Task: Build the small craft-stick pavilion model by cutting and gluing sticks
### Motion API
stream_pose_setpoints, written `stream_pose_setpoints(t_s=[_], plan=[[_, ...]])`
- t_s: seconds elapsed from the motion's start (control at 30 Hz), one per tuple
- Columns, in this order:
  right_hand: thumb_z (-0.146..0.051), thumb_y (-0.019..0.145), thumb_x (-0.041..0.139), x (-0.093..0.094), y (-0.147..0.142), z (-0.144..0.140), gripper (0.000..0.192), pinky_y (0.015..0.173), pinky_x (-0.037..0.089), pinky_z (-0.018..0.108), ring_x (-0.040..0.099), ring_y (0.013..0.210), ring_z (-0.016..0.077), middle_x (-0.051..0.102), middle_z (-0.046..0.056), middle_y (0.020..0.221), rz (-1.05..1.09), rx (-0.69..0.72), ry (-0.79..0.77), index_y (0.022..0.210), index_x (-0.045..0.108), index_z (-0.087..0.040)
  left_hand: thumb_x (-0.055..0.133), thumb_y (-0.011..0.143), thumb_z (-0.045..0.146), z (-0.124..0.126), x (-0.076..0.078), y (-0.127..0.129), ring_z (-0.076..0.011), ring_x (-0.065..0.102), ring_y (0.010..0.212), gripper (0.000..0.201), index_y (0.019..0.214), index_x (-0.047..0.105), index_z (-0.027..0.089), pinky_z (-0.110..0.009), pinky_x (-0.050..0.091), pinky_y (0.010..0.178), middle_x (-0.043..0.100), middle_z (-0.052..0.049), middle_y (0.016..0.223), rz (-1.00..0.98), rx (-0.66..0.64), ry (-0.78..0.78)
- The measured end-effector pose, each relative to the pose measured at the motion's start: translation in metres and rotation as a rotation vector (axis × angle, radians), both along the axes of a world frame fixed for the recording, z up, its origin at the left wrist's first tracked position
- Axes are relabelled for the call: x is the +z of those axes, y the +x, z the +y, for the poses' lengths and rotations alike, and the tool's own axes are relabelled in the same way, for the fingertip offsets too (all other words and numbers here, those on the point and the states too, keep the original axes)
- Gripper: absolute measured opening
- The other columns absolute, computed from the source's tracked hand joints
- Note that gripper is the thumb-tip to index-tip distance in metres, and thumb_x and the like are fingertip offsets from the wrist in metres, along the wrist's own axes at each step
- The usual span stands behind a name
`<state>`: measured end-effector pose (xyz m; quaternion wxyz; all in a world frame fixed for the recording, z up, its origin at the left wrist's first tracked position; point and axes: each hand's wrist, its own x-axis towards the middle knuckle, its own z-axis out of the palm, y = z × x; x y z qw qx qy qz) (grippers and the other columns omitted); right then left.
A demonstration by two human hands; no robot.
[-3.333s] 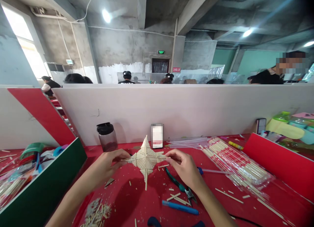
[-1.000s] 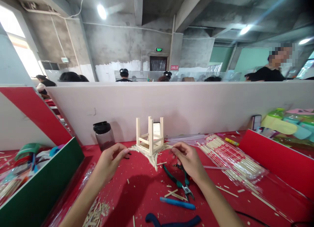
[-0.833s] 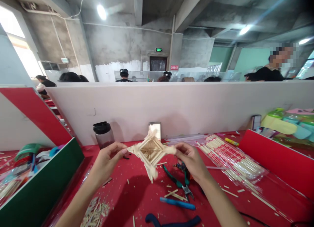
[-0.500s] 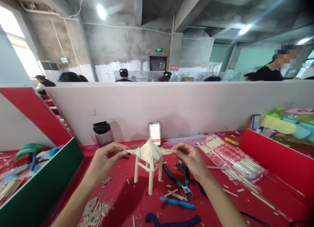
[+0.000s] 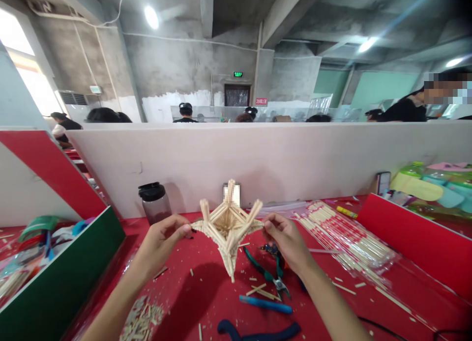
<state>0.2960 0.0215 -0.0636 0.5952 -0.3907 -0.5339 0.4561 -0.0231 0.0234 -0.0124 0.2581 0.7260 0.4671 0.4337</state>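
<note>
Between my hands hangs a model pavilion [image 5: 229, 233] built of pale wooden sticks. It is tipped so that its legs point up and away, and the hollow underside of its roof faces me. My left hand [image 5: 167, 240] pinches the left roof corner between thumb and fingertips. On the other side my right hand [image 5: 285, 238] pinches the right roof corner the same way. Beneath my right hand lie green-handled cutting pliers [image 5: 275, 279] on the red table [image 5: 177, 301]. A blue pen-like stick [image 5: 265, 304] rests closer to me.
Bundles of sticks in plastic [image 5: 350, 233] lie at the right. A dark-lidded bottle [image 5: 155, 203] and a phone [image 5: 236, 196] stand by the white partition [image 5: 295, 154]. Stick scraps [image 5: 143, 319] and a dark blue handled tool [image 5: 258, 331] are near the front edge. Several people are beyond.
The pavilion has rotated between my hands: its legs pointed down before and now point up and away. Both hands keep their pinch in nearly the same place. The person at far right has moved rightward.
</note>
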Motion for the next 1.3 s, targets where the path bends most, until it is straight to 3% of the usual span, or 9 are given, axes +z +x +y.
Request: stream_pose_setpoints(t_s=[0.37, 0.57, 0.9, 1.3], plan=[[-0.057, 0.093, 0.062, 0.0017, -0.0036, -0.0012, 0.040, 0.047, 0.034, 0.022, 0.046, 0.049, 0.0099, 0.054, -0.004, 0.064, -0.100, -0.033, 0.072, 0.080, 0.055, -0.021, 0.053, 0.096, 0.052, -0.0035, 0.0004, 0.0010, -0.0182, 0.059, 0.074, 0.038, 0.079, 0.063, 0.019, -0.026, 0.045, 0.069, 0.064, -0.001, 0.075, 0.067, -0.008, 0.004], [-0.060, 0.093, 0.060, 0.0062, -0.0050, -0.0049, 0.040, 0.048, 0.037, 0.022, 0.048, 0.052, 0.0112, 0.055, -0.003, 0.066, -0.153, -0.064, 0.051, 0.081, 0.054, -0.022, 0.050, 0.097, 0.054, -0.0054, 0.0029, 0.0030, -0.0179, 0.056, 0.071, 0.041, 0.077, 0.062, 0.019, -0.025, 0.043, 0.066, 0.062, 0.000, 0.072, 0.102, 0.016, -0.008], [-0.068, 0.092, 0.053, 0.0048, -0.0088, -0.0061, 0.051, 0.048, 0.034, 0.023, 0.041, 0.053, 0.0128, 0.041, -0.005, 0.060, -0.289, -0.043, -0.028, 0.070, 0.046, -0.022, 0.041, 0.099, 0.058, -0.0051, 0.0001, 0.0029, -0.0155, 0.049, 0.062, 0.052, 0.066, 0.051, 0.020, -0.025, 0.037, 0.061, 0.053, 0.002, 0.063, 0.145, 0.028, -0.042], [-0.064, 0.092, 0.058, 0.0031, -0.0052, -0.0025, 0.045, 0.052, 0.038, 0.025, 0.051, 0.057, 0.0150, 0.055, -0.001, 0.065, -0.341, -0.133, 0.033, 0.075, 0.055, -0.022, 0.047, 0.096, 0.058, -0.0010, -0.0028, 0.0037, -0.0177, 0.053, 0.066, 0.047, 0.072, 0.059, 0.020, -0.026, 0.039, 0.062, 0.057, 0.001, 0.067, 0.185, 0.061, -0.041]])
